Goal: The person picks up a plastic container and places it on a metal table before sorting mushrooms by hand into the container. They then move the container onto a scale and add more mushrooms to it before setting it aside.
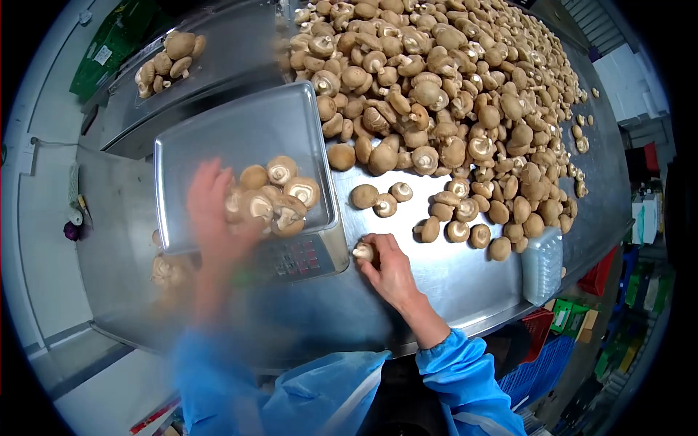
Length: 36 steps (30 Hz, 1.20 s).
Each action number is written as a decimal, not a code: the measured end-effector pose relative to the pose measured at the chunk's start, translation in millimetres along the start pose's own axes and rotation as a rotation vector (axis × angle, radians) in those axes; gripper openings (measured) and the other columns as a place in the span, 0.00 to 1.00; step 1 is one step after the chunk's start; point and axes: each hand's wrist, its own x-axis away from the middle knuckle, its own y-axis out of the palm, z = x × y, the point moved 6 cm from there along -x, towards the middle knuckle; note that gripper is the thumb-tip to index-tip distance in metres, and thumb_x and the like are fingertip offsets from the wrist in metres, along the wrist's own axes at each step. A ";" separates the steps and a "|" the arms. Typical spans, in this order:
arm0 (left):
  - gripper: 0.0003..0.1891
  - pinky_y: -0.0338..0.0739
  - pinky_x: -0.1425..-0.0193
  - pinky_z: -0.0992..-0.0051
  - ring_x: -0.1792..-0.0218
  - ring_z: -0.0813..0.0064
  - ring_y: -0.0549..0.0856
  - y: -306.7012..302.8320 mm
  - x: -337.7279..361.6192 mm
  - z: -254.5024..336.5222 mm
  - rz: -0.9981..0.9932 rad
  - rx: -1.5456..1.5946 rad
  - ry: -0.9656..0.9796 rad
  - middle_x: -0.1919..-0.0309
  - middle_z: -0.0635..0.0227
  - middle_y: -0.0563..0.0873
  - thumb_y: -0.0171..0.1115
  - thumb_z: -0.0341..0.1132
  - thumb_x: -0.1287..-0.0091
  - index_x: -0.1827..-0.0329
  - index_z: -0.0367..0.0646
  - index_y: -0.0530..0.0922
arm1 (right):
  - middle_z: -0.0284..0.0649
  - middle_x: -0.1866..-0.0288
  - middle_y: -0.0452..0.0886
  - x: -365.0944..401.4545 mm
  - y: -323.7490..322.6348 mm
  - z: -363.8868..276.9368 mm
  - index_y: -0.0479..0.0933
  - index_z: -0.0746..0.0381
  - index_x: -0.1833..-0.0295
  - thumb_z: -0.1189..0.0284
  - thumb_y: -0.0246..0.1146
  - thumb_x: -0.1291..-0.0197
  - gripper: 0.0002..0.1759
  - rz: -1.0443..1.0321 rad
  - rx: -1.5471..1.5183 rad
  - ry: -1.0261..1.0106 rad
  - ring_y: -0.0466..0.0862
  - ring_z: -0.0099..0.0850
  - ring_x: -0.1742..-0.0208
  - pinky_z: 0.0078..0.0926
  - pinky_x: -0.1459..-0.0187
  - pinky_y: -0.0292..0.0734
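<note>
Blurred by motion, my left hand (218, 211) is over the left part of a metal scale pan (240, 123), beside a small pile of brown mushrooms (282, 171). Whether its fingers grip any of them cannot be made out. My right hand (392, 272) rests low over the steel table, thumb and fingers closed around a single mushroom (366, 252) with a pale stem. That mushroom is just right of the scale's keypad (297, 258). A little farther off, three loose mushrooms (384, 205) lie together on the table.
A large heap of mushrooms (451, 94) covers the back and right of the table. Clear plastic trays (542, 267) stand at the right edge. More mushrooms (171, 64) sit at the upper left, others (169, 272) left of the scale. Crates (538, 370) are below right.
</note>
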 end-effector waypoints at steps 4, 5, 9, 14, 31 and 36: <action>0.36 0.54 0.24 0.55 0.26 0.49 0.61 5.7 3.6 -2.1 -0.039 0.036 -0.057 0.29 0.49 0.66 0.57 0.54 0.35 0.31 0.37 0.68 | 0.48 0.51 0.75 -15.1 -28.6 -17.5 0.72 0.61 0.43 0.78 0.66 0.44 0.22 0.250 -0.034 -0.029 0.81 0.46 0.58 0.37 0.57 0.79; 0.36 0.54 0.25 0.55 0.26 0.49 0.61 7.4 4.9 -1.5 -0.047 0.052 -0.066 0.29 0.49 0.66 0.57 0.55 0.35 0.31 0.37 0.68 | 0.48 0.51 0.75 -26.9 -45.8 -48.3 0.71 0.62 0.42 0.79 0.66 0.45 0.23 0.272 -0.035 -0.099 0.82 0.45 0.60 0.34 0.60 0.80; 0.40 0.57 0.27 0.51 0.29 0.47 0.64 13.1 2.0 0.7 -0.062 0.054 -0.069 0.32 0.51 0.69 0.69 0.41 0.53 0.34 0.38 0.69 | 0.41 0.47 0.76 -71.6 -67.3 -137.2 0.75 0.59 0.44 0.82 0.64 0.46 0.21 0.427 0.049 -0.536 0.84 0.40 0.57 0.32 0.62 0.82; 0.39 0.56 0.27 0.50 0.29 0.46 0.65 12.8 1.8 1.3 -0.084 -0.008 -0.045 0.33 0.52 0.70 0.68 0.42 0.51 0.34 0.38 0.69 | 0.47 0.41 0.71 -95.4 -14.1 -148.2 0.72 0.66 0.44 0.74 0.62 0.41 0.19 0.232 0.167 -0.611 0.72 0.45 0.38 0.39 0.40 0.72; 0.34 0.55 0.26 0.53 0.28 0.48 0.65 12.0 3.6 7.1 -0.040 0.023 -0.034 0.34 0.52 0.73 0.57 0.55 0.34 0.33 0.38 0.69 | 0.51 0.28 0.65 -69.7 -11.5 -107.9 0.66 0.63 0.32 0.73 0.54 0.32 0.24 0.152 -0.262 -0.420 0.70 0.49 0.31 0.37 0.33 0.67; 0.34 0.55 0.25 0.53 0.28 0.47 0.64 9.7 4.7 9.5 0.004 0.048 0.009 0.33 0.49 0.71 0.58 0.53 0.34 0.33 0.36 0.68 | 0.49 0.41 0.77 -36.3 -22.9 -57.8 0.73 0.65 0.40 0.73 0.53 0.30 0.16 0.153 -0.337 -0.251 0.78 0.43 0.41 0.30 0.40 0.72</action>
